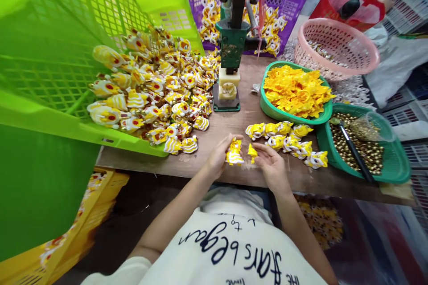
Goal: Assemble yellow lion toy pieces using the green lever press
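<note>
Near the table's front edge my left hand (220,156) is closed on a yellow-and-white striped plastic figure piece (235,151). Just to its right, my right hand (272,164) pinches a small plain yellow plastic part (252,153). A narrow gap separates the two pieces. Beyond my right hand lie rows of yellow-and-white figure pieces (287,138). The green oval basket (267,106) behind them is heaped with yellow plastic parts (296,91). Straight ahead stands a green hand press (231,44), with a cream-coloured block (228,90) on its base.
A tipped lime-green crate (60,111) spills striped figures (160,89) onto the table at left. A purple crate (287,4) stands behind the press. At right are a pink basket (337,44) and a green basket (397,169) with gold beads (351,142) and a black-handled tool (356,151).
</note>
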Demonstrator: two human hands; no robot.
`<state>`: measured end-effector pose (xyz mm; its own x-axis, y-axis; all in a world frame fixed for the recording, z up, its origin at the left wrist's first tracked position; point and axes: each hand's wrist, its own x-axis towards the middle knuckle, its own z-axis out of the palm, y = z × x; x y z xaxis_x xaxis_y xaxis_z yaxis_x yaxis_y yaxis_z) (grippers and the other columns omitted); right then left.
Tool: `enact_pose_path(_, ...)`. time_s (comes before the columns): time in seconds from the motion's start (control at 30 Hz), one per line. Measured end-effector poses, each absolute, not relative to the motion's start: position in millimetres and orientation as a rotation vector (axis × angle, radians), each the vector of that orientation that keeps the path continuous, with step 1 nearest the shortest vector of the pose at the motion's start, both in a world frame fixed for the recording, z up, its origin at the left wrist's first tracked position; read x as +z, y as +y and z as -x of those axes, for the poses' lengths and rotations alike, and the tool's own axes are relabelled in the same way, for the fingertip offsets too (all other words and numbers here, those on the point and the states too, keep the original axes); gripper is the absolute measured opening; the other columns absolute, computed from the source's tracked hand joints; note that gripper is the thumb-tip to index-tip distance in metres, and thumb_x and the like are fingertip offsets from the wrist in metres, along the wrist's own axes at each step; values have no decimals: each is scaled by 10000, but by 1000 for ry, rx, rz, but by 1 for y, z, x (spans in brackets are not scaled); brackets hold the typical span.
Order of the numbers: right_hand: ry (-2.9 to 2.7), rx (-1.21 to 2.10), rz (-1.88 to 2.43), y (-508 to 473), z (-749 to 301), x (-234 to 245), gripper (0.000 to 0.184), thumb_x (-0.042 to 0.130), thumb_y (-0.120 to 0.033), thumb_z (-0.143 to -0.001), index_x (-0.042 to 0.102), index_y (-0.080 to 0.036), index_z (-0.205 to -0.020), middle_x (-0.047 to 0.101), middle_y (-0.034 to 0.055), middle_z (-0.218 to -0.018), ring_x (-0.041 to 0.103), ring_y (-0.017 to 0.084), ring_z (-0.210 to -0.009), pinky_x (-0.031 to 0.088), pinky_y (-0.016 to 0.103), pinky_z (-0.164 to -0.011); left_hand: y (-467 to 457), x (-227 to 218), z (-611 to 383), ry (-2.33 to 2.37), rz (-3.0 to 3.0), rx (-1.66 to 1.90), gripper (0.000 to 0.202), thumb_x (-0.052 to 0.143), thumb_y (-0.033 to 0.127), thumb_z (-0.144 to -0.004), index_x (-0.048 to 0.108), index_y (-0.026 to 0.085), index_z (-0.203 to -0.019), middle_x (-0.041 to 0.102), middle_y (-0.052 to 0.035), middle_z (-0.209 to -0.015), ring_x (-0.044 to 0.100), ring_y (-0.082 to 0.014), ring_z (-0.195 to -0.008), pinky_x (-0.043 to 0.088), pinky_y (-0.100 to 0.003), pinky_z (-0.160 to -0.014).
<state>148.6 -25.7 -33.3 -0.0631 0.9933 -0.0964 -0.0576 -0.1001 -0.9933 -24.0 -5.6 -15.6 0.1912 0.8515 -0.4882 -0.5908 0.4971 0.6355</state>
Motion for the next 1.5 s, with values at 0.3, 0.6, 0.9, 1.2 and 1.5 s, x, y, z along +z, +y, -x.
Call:
enact_pose_path(0.3,-1410,1066,1062,-22,-146,-30,290,780,-210,-776,755,-276,-1057,725,48,-1116,641,224,-1088,535,356,-888,-15,-25,2,1003,-726,1069,476,609,590,-856,674,159,-1047,672,-88,-1096,607,-235,-1069,481,-334,-938)
enact_pose_path(0.6,-1257,1207,913,-24,-145,-35,299,763,-121,-761,754,-279,-1015,731,25,-1124,672,207,-1101,568,345,-938,-19,-17,3,1178,-1132,920,422,349,498,-991,568,182,-1165,566,-119,-1229,510,-251,-1226,382,-442,-1085)
enact_pose_path(0.9,-1292,1165,942,-25,-148,-38,209,752,-131,-781,736,-239,-960,736,47,-1126,681,212,-1098,573,379,-944,-22,2,7,1310,-1426,706,363,269,436,-1016,510,224,-1187,539,-95,-1298,467,-242,-1287,214,-556,-1145)
enact_pose_path(1.2,-1371,1079,925,-26,-149,-32,180,731,-135,-807,713,-236,-954,737,57,-1121,690,203,-1077,592,365,-904,-21,1,8,1244,-1313,756,362,288,437,-1004,515,219,-1183,536,-102,-1285,479,-236,-1268,309,-489,-1122)
enact_pose_path(1.5,-1415,1043,925,-29,-148,-29,168,698,-132,-841,702,-236,-972,729,61,-1142,678,201,-1104,586,376,-914,-23,9,7,1295,-1405,699,380,261,443,-1009,505,220,-1199,534,-94,-1282,490,-233,-1249,293,-503,-1119)
